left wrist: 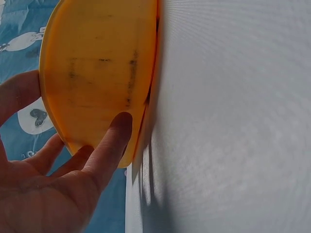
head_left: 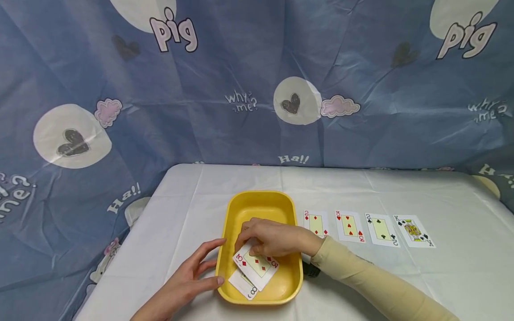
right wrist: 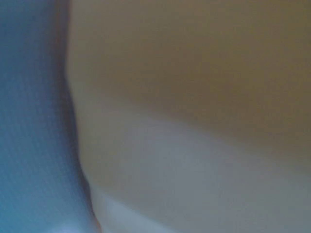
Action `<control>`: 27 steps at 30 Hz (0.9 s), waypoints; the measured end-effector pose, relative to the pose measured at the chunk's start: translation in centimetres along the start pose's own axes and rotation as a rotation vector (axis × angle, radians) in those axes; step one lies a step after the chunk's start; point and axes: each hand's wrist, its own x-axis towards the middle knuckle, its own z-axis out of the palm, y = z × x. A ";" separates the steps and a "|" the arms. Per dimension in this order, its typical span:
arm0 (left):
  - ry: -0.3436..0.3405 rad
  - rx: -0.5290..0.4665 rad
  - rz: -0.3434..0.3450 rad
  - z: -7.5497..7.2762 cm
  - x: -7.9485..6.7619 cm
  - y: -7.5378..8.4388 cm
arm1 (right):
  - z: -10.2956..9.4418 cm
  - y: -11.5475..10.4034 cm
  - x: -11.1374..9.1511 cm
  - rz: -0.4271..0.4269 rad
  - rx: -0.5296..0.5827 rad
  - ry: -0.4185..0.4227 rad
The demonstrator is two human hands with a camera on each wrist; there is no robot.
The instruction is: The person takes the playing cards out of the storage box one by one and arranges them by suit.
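Observation:
A yellow tray (head_left: 279,199) stands on the white-covered table. In it lies a three of diamonds card (head_left: 263,269), partly over a black eight card (head_left: 242,285). My right hand (head_left: 273,236) reaches in over the tray's right side. Its thumb lies on the face of the three of diamonds and its fingers curl at the card's upper edge, pinching it. My left hand (head_left: 192,276) is at the tray's left side, with spread fingers touching the rim and the thumb against the outer wall, which also shows in the left wrist view. Blurred beige cloth fills most of the right wrist view.
Right of the tray lies a row of face-up cards: a two of diamonds (head_left: 315,223), a three of hearts (head_left: 350,226), a two of clubs (head_left: 382,229) and a king of spades (head_left: 413,231). A blue printed cloth (head_left: 241,133) hangs behind the table.

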 end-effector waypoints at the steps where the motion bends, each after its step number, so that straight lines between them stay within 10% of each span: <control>1: 0.001 0.001 -0.003 0.0 0.0 0.0 | 0.0 0.0 0.0 0.003 0.012 0.006; 27: -0.019 -0.018 -0.007 -0.1 -0.1 0.2 | -0.4 0.1 -0.3 0.077 0.153 0.197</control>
